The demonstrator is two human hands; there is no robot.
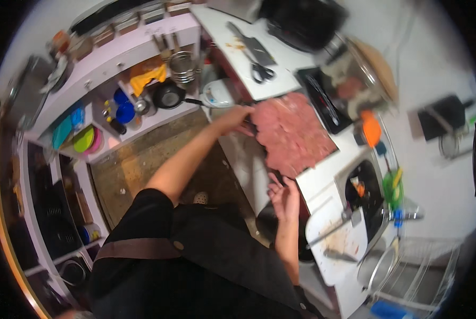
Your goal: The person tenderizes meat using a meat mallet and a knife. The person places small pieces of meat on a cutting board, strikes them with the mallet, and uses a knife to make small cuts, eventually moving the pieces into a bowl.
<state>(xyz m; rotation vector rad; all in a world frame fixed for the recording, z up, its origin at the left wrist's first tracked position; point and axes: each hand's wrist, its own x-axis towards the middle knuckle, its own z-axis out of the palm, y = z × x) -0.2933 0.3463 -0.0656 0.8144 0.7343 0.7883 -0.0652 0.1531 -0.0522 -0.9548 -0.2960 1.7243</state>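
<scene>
Thin slices of raw pink meat (293,135) overlap and cover nearly all of a flat dark tray or board (329,154), whose edge shows at the counter's side. My left hand (240,121) is at its left edge, fingers curled by the rim; how firmly they hold cannot be told. My right hand (283,197) is palm up with fingers apart, just below the near edge of the meat, its fingertips close to or at the dark rim. Kitchen scissors (262,73) and a cleaver-like knife (258,50) lie on the white counter (279,81) beyond.
A black panel (327,99) and a large clear container (353,79) stand right of the meat. Nearer are a sink (363,187), a stained white cutting board (335,243) with a knife (339,255), and a wire rack (417,275). Shelves with a frying pan (169,95) stand left.
</scene>
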